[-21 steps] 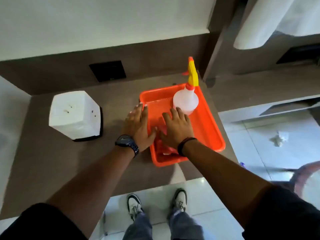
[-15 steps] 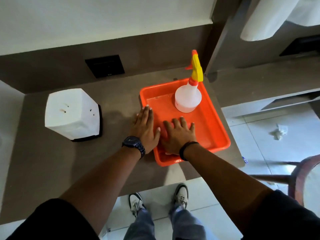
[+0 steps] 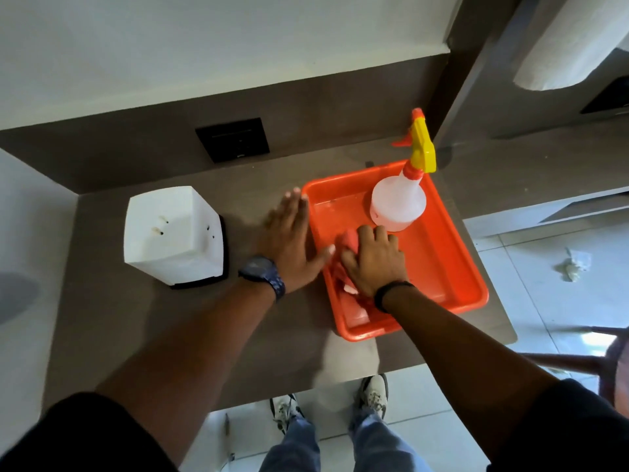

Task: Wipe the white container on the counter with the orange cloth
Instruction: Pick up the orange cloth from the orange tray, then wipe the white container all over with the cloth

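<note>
gripping the crumpled orange cloth with my right hand, fingers curled down over it inside the shallow orange plastic tray. cloth bunches out from under my knuckles toward the left and trails back under my wrist, where a pale patch shows in the folds. black band on that wrist.

my left hand is flat and empty, palm down, fingers spread and a bit motion-blurred. it lies on the grey-brown counter just left of the tray's left rim, thumb reaching over the rim toward the cloth. can't tell if the thumb touches the cloth. dark wristwatch on that wrist.

just beyond my right fingertips: translucent white spray bottle with a yellow and orange trigger head, standing upright in the tray's far part, nozzle pointing away from me. fingertips are close to its base, contact not clear.

white boxy container with a black base edge sits on the counter to the left of my left hand, apart from it, nothing touching it. few small dark marks on its top face.

beyond my left hand, a black square wall plate on the backsplash. below my arms: my white sneakers on the pale tiled floor.
</note>
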Demonstrator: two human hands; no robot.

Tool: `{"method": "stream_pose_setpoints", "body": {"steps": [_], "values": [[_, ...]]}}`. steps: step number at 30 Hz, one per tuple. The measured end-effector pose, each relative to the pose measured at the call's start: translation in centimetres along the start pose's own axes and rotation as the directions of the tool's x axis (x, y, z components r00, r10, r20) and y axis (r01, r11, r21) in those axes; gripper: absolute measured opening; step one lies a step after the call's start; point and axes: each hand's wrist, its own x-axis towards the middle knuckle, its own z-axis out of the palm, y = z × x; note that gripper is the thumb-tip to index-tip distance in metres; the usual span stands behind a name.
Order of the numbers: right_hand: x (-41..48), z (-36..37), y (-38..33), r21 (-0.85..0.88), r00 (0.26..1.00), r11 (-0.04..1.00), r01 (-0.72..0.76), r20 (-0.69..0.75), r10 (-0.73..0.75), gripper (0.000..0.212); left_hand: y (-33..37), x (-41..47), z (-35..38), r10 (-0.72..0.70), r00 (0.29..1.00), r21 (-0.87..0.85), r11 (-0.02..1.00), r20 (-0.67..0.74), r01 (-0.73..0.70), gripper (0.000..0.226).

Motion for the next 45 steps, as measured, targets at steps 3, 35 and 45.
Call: {"method": "stream_pose_setpoints", "body": {"steps": [3, 35, 45], "values": [[2.3, -2.2, -3.8, 0.293, 0.978, 0.948, 0.128, -0.198, -0.07, 0.039, -3.6, 1.0, -6.6, 0.068, 0.981, 0.045, 0.997, -0.184, -0.061, 0.098], [2.2, 9.1, -22.7, 0.946, 0.998, 0.321, -0.053, 0.059, -0.009, 0.052, -13.8, -2.1, -13.6, -0.143, 0.936, 0.244, 0.968, 0.322, 0.064, 0.12], [3.1, 10.3, -22.2, 0.931, 0.966, 0.26, -0.256, 0.256, 0.035, 0.058, -14.2, -2.4, -13.2, -0.193, 0.942, 0.298, 0.949, 0.274, 0.108, 0.134]]}}
